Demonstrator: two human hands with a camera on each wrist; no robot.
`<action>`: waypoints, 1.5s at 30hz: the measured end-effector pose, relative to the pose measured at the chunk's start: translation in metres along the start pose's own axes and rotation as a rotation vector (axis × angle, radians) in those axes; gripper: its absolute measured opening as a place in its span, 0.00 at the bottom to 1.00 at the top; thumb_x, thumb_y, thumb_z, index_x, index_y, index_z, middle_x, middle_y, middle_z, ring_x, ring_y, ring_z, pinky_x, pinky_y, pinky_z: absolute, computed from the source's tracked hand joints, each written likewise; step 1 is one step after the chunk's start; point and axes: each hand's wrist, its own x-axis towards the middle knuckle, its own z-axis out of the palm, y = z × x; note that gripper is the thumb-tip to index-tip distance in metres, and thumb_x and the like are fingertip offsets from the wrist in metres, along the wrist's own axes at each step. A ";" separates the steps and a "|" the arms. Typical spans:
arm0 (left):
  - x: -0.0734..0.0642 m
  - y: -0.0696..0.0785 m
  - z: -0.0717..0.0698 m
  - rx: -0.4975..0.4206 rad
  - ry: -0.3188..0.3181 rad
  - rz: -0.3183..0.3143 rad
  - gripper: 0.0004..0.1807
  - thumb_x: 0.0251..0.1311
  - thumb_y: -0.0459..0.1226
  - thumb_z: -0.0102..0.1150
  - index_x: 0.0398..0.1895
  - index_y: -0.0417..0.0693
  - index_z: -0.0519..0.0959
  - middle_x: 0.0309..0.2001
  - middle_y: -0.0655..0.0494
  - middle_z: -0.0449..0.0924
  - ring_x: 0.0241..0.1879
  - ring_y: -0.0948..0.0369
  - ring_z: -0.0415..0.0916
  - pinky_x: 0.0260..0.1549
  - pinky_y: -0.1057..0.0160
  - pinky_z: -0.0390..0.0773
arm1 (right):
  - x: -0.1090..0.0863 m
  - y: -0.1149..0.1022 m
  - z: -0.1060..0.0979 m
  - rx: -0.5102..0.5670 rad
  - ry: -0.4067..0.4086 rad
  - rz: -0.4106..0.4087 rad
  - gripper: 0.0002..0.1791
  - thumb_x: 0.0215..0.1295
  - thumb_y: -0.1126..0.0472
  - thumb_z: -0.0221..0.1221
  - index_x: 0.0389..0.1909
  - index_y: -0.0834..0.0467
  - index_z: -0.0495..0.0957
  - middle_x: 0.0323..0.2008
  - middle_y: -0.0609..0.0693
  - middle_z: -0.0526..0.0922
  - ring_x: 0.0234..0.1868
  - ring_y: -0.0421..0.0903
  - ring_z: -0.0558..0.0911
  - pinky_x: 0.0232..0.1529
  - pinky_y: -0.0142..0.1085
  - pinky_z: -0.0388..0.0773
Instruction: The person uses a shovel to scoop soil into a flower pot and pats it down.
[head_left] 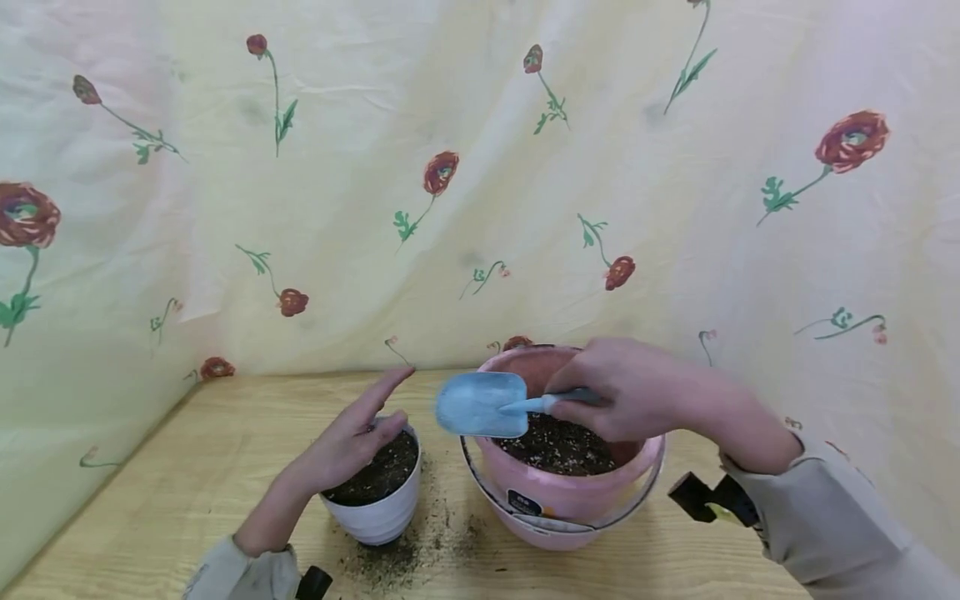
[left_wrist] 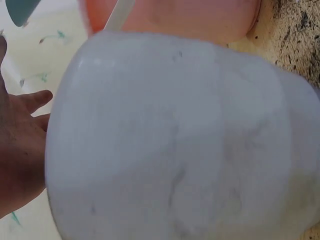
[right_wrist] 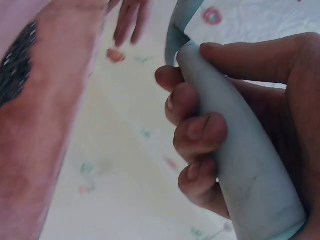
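In the head view my right hand [head_left: 618, 392] grips the grey-blue handle of a small light blue garden trowel [head_left: 480, 404] above a pink bucket [head_left: 570, 500] that holds dark soil [head_left: 558, 446]. The side of the blade that shows bears no visible soil. The right wrist view shows fingers [right_wrist: 200, 132] curled round the handle [right_wrist: 250, 150]. My left hand [head_left: 341, 446] hovers over the rim of a white flowerpot [head_left: 378, 512] with soil inside, fingers extended and holding nothing. The pot's white wall fills most of the left wrist view, hiding part of that hand.
Loose soil [head_left: 408, 554] lies scattered on the wooden tabletop [head_left: 247, 442] between the pot and the bucket. The bucket's wire handle [head_left: 645, 492] hangs down around its front. Behind and at the left stands a floral cloth [head_left: 360, 167].
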 end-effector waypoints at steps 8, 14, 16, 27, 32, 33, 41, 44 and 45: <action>0.016 0.014 0.013 0.080 -0.084 -0.054 0.42 0.66 0.50 0.56 0.77 0.60 0.46 0.75 0.55 0.47 0.74 0.54 0.45 0.66 0.44 0.57 | -0.027 0.039 0.007 0.077 0.041 0.098 0.05 0.63 0.60 0.61 0.31 0.48 0.84 0.13 0.30 0.61 0.13 0.27 0.62 0.15 0.26 0.60; 0.029 0.019 0.023 0.119 -0.117 -0.066 0.51 0.56 0.55 0.64 0.77 0.64 0.44 0.75 0.57 0.46 0.73 0.55 0.45 0.66 0.44 0.57 | -0.042 0.057 0.012 0.072 0.011 0.165 0.08 0.63 0.61 0.62 0.40 0.52 0.87 0.14 0.30 0.69 0.12 0.26 0.61 0.15 0.26 0.61; 0.033 0.018 0.027 0.122 -0.125 -0.054 0.54 0.53 0.55 0.67 0.77 0.65 0.44 0.75 0.58 0.46 0.73 0.55 0.46 0.66 0.44 0.57 | -0.046 0.060 0.013 0.068 0.011 0.166 0.09 0.62 0.61 0.62 0.41 0.52 0.87 0.16 0.31 0.71 0.12 0.27 0.61 0.15 0.26 0.61; 0.049 0.023 0.045 0.082 -0.167 0.022 0.61 0.48 0.53 0.72 0.77 0.61 0.40 0.76 0.56 0.45 0.73 0.58 0.45 0.66 0.48 0.57 | -0.035 0.067 0.028 0.059 -0.019 0.152 0.06 0.60 0.60 0.63 0.34 0.51 0.87 0.15 0.32 0.71 0.14 0.27 0.63 0.16 0.27 0.62; 0.056 0.024 0.052 0.040 -0.185 0.031 0.60 0.50 0.53 0.70 0.77 0.61 0.37 0.76 0.58 0.43 0.73 0.61 0.44 0.67 0.49 0.56 | -0.021 0.070 0.038 0.045 -0.080 0.132 0.07 0.60 0.59 0.63 0.24 0.48 0.86 0.16 0.31 0.70 0.16 0.28 0.61 0.18 0.26 0.61; 0.057 0.023 0.053 0.033 -0.186 0.026 0.60 0.51 0.53 0.70 0.77 0.61 0.36 0.76 0.59 0.42 0.74 0.61 0.43 0.68 0.49 0.56 | -0.018 0.071 0.041 0.052 -0.096 0.123 0.09 0.60 0.59 0.63 0.21 0.48 0.85 0.15 0.31 0.69 0.16 0.29 0.61 0.18 0.26 0.60; 0.060 0.023 0.057 0.010 -0.209 -0.047 0.62 0.50 0.54 0.70 0.77 0.60 0.33 0.77 0.62 0.37 0.74 0.62 0.38 0.69 0.50 0.53 | -0.001 0.076 0.057 0.110 -0.188 0.094 0.21 0.60 0.61 0.61 0.09 0.46 0.70 0.11 0.34 0.56 0.14 0.30 0.55 0.17 0.26 0.52; 0.061 0.022 0.057 0.008 -0.206 -0.054 0.63 0.50 0.54 0.70 0.77 0.62 0.33 0.77 0.62 0.37 0.74 0.62 0.39 0.69 0.50 0.53 | 0.003 0.077 0.061 0.103 -0.199 0.108 0.20 0.60 0.61 0.62 0.10 0.46 0.71 0.11 0.35 0.55 0.14 0.31 0.56 0.18 0.27 0.51; 0.061 0.022 0.057 0.010 -0.204 -0.054 0.63 0.50 0.54 0.70 0.77 0.62 0.32 0.77 0.62 0.37 0.74 0.62 0.39 0.69 0.50 0.54 | 0.004 0.078 0.062 0.099 -0.202 0.113 0.20 0.60 0.60 0.62 0.10 0.46 0.72 0.11 0.35 0.56 0.14 0.31 0.56 0.18 0.27 0.52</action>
